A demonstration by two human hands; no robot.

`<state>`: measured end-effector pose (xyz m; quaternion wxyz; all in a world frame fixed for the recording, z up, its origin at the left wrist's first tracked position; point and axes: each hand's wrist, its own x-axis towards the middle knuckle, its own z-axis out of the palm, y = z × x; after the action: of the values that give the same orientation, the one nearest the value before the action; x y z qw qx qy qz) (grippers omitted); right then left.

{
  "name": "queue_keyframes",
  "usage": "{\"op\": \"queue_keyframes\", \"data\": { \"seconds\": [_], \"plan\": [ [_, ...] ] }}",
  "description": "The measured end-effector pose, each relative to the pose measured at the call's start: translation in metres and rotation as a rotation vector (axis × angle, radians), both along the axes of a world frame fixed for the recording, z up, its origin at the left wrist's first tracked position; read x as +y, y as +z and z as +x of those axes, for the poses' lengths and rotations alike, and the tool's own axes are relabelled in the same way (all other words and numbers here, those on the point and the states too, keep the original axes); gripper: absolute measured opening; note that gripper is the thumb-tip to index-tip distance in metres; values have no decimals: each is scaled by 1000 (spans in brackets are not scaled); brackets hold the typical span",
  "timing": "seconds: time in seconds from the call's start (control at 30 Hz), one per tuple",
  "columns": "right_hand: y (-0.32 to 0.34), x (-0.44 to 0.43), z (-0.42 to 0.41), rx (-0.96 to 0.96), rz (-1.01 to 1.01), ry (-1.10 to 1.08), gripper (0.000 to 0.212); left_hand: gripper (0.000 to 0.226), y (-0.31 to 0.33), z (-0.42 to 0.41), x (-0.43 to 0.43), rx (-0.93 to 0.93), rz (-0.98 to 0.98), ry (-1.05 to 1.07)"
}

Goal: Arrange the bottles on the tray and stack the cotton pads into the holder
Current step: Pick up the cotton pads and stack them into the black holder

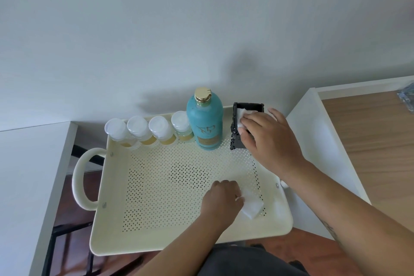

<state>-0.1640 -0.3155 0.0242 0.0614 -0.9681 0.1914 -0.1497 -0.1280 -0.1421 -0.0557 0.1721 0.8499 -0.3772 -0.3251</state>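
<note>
The cream perforated tray [156,186] serves as the reference for all positions. Along its far edge stand four small clear bottles [146,131] with pale caps in a row, close together, each holding yellowish liquid. Directly beside the last of them, toward the right, stands a tall teal bottle [205,123] with a gold cap, upright. At the tray's far right corner sits the black holder [238,127], open at the top. The right hand [266,139] rests over the holder's right side, fingers pinching a white cotton pad [243,114] at the holder's mouth; the pad is partly inside. Near the tray's near right corner, a small stack of white cotton pads [252,205] lies on the perforated floor. The left hand [220,200] is curled just left of this stack, fingertips touching its edge; whether it has a firm hold cannot be determined. A looped handle [79,178] projects from the tray's left side.
</note>
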Motion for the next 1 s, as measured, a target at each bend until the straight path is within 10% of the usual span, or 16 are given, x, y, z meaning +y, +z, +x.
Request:
{"op": "queue_keyframes", "data": {
  "seconds": [0.47,0.63,1.0],
  "plan": [
    [5,0,2,67,60,17,39,8,44,44,25,498,-325,539],
    [7,0,6,153,88,11,53,7,64,49,21,568,-461,550],
    [35,34,-14,-105,524,-67,14,14,90,65,0,491,-549,419]
  ]
}}
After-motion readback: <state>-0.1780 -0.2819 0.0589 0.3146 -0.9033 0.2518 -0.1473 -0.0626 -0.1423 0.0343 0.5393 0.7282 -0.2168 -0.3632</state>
